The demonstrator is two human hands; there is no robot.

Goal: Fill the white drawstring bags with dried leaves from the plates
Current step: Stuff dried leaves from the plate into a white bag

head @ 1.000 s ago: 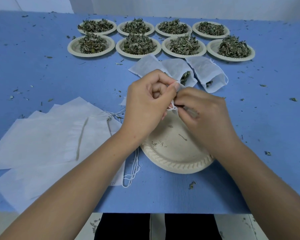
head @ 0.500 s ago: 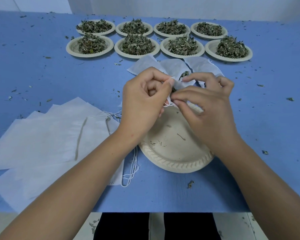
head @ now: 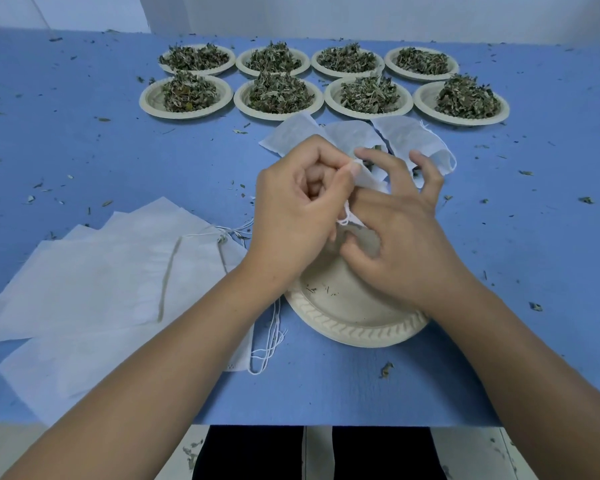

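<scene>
My left hand (head: 302, 206) pinches the top of a white drawstring bag (head: 369, 180) between thumb and forefinger, above an emptied paper plate (head: 357, 317). My right hand (head: 406, 233) lies over the bag's body, its thumb curled under it and its long fingers spread upward. A loop of white drawstring (head: 344, 218) shows between the two hands. Most of the bag is hidden beneath them. Several plates heaped with dried leaves (head: 278, 95) stand in two rows at the back.
Three white bags (head: 413, 140) with leaves inside lie just behind my hands. A fanned stack of flat empty bags (head: 101, 271) covers the near left, their strings trailing by the plate. Leaf crumbs dot the blue table (head: 534, 237); its front edge is close.
My right hand has let its fingers spread and slid forward over the bag, from a pinch on the string. My left hand keeps its pinch at the bag's top.
</scene>
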